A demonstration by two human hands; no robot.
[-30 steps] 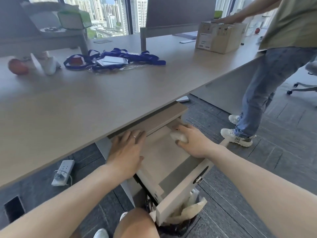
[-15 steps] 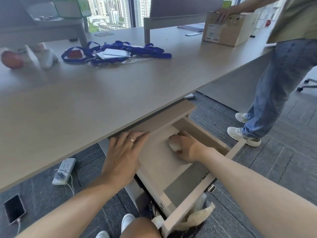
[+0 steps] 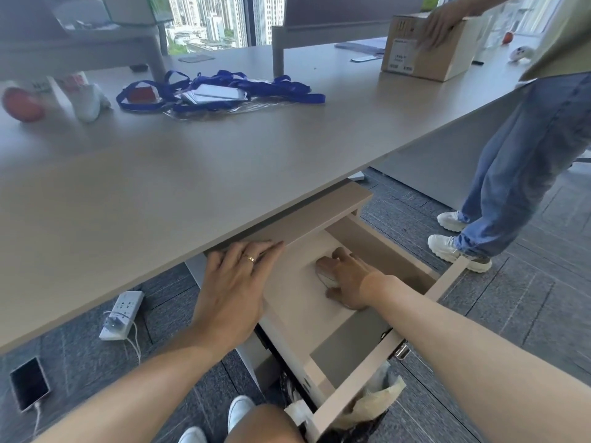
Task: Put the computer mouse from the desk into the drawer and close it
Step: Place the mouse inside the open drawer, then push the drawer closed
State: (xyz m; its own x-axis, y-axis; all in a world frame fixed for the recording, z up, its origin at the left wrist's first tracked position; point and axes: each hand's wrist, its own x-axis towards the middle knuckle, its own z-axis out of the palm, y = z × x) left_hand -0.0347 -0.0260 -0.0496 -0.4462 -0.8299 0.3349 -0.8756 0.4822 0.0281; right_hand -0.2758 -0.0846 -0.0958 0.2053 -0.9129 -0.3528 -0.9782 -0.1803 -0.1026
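The light wooden drawer (image 3: 358, 377) under the desk (image 3: 198, 174) is pulled wide open. Inside it, my right hand (image 3: 347, 278) lies over a white computer mouse (image 3: 326, 276) that rests on the drawer floor, fingers curled around it; only its left edge shows. My left hand (image 3: 233, 289) lies flat with spread fingers on the drawer's left side wall, just below the desk edge, holding nothing.
Blue lanyards with cards (image 3: 220, 91) and a red ball (image 3: 22, 103) lie on the desk. A person in jeans (image 3: 518, 161) stands at the right with a hand on a cardboard box (image 3: 425, 46). A power strip (image 3: 123, 314) and phone (image 3: 28, 383) lie on the floor. A lined bin (image 3: 367, 407) sits below the drawer.
My right hand has carried the mouse from the drawer's right rim down onto the drawer floor and towards its middle. My left hand has stayed on the drawer's left side.
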